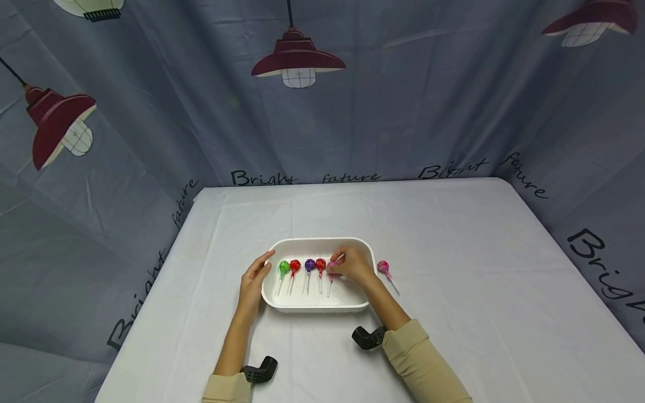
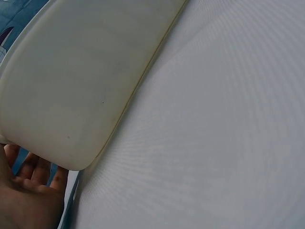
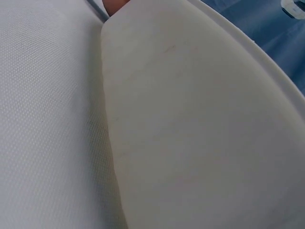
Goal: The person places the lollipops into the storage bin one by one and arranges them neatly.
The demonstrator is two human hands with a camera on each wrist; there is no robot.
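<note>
White tray [image 1: 317, 302] on table [image 1: 453, 252], steadied w/ flat left hand [image 1: 254, 280] at its left rim while right hand [image 1: 353, 266] pinches pink lolly [image 1: 331, 274] inside, beside 4 others [image 1: 302, 267]; 1 more lolly [image 1: 384, 267] outside, right of tray.

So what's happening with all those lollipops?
A person is lining lollipops up in a white tray on the table. The right hand pinches a pink lollipop inside the tray, beside a green, red, purple and another red one. The left hand rests against the tray's left edge. One more pink lollipop lies outside, to the right.
</note>
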